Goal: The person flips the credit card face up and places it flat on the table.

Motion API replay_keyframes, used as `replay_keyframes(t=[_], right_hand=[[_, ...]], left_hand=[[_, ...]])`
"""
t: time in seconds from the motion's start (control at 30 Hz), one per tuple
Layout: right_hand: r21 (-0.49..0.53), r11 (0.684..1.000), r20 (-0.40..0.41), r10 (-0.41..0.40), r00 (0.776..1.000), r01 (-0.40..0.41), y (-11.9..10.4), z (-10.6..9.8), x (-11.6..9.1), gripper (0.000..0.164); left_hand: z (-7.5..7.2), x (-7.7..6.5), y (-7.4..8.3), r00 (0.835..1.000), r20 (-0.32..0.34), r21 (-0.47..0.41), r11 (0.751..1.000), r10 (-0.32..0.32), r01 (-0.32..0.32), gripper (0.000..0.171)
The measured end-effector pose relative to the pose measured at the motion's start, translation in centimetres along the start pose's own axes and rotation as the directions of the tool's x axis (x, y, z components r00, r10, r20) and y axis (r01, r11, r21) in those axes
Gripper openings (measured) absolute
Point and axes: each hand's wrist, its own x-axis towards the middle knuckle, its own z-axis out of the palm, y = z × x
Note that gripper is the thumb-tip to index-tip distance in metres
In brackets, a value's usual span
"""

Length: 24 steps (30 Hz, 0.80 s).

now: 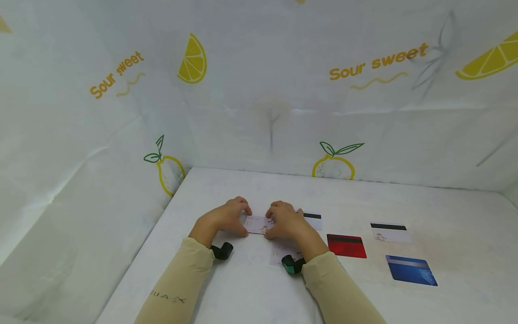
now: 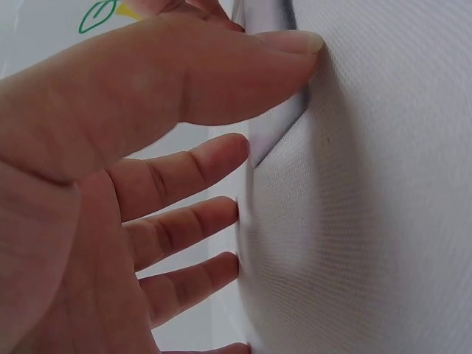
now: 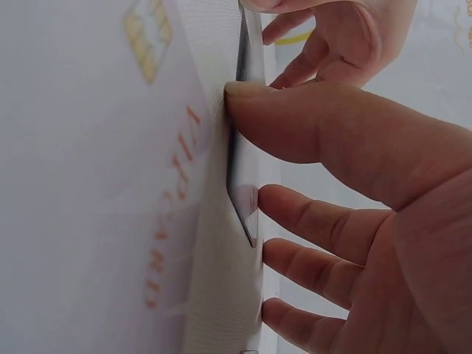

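My left hand (image 1: 227,217) and right hand (image 1: 286,221) face each other over the tabletop, holding a pale VIP card (image 1: 256,224) by its two ends. In the left wrist view the thumb lies along one long edge of the card (image 2: 274,129), with the index finger at the opposite edge. The right wrist view has the right thumb and index finger across the card (image 3: 245,181) in the same way. Below my right wrist lies a second VIP card (image 1: 277,253), partly hidden. Behind the right hand, a white card with a black stripe (image 1: 314,222) is partly covered.
To the right lie a red card (image 1: 346,247), a white striped card (image 1: 391,236) and a blue card (image 1: 412,271), flat on the white table (image 1: 243,288). A white sheet with lemon prints (image 1: 259,90) hangs along the back and left.
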Motion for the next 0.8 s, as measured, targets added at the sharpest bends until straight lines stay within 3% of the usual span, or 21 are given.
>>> replay_keyframes(t=[0.33, 0.5, 0.63, 0.8], right_hand=[[-0.038, 0.999, -0.007, -0.029, 1.000, 0.029, 0.1, 0.0, -0.1, 0.041], [-0.096, 0.995, -0.030, -0.026, 0.999, 0.023, 0.8, -0.5, -0.8, 0.058], [-0.131, 0.991, -0.054, 0.017, 0.998, -0.024, 2.3, -1.4, -1.4, 0.074], [-0.136, 0.985, -0.068, 0.097, 0.993, -0.106, 5.4, -3.4, -2.4, 0.080]], left_hand=[[0.1, 0.0, 0.0, 1.000, 0.007, -0.014, 1.000, -0.017, 0.017, 0.042], [0.2, 0.0, 0.2, 1.000, 0.008, -0.016, 1.000, -0.009, 0.009, 0.043], [0.2, -0.1, 0.1, 1.000, -0.004, 0.001, 1.000, -0.001, 0.001, 0.044], [0.1, -0.2, -0.1, 1.000, -0.009, 0.007, 1.000, 0.004, -0.003, 0.044]])
